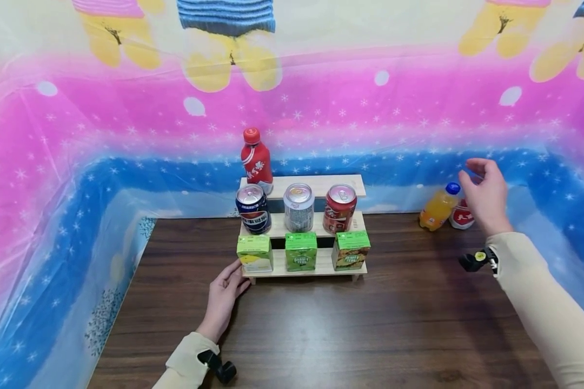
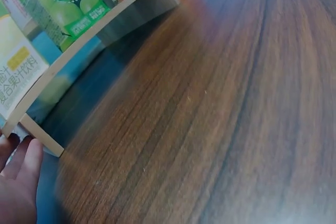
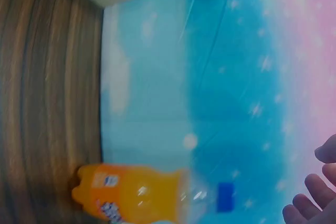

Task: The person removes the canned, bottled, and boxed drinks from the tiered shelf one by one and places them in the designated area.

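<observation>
My left hand grips the front left corner of a three-tier wooden shelf, its fingers at the board's end beside a leg in the left wrist view. My right hand is raised at the right with curved fingers and nothing between them. Near it stand an orange soda bottle with a blue cap and a red-labelled bottle, whose upper part the hand hides. In the right wrist view, the right fingers appear beyond the orange bottle's cap.
On the top tier, a red bottle stands at the left. The middle tier bears a dark blue can, a silver can and a red can. Three green juice boxes line the bottom tier. A patterned cloth rises behind the brown table.
</observation>
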Demonstrator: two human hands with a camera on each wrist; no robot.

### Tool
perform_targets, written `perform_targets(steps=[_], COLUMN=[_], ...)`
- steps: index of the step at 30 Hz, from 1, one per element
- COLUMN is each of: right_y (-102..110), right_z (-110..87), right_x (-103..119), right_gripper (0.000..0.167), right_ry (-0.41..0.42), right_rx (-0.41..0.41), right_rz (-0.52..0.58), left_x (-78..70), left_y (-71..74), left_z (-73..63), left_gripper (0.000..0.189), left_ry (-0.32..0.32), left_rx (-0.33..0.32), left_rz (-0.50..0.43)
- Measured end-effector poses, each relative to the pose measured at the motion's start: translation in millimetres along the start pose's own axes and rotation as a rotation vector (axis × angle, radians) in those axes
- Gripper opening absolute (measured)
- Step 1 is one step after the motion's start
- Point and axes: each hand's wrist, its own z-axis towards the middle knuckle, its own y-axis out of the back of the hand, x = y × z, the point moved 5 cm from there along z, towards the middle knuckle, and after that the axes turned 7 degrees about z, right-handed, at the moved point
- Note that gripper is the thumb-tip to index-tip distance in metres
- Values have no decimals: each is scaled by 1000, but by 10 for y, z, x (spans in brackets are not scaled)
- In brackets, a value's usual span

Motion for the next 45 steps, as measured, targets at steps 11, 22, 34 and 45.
perform_targets(steps=[11,22,34,45], right_y=[-309,-638,-1002,-1274], right_z=[-139,-155,-201,-154], right_x=[626,1137,1558,1896], right_gripper=[52,49,45,44], right_ry=[89,198,268,268], right_rx=[128,210,312,368], right_rz=[32,77,142,184], left_x=[-21,-14,2,13], left_y=[-18,-21,-15,-15], left_z=[-17,-7,4,16], left_gripper=[41,41,41,41], left_ry=[5,2,21,37], left_rx=[-42,-34,-48,-54], left_rz=[-12,-5,1,-23])
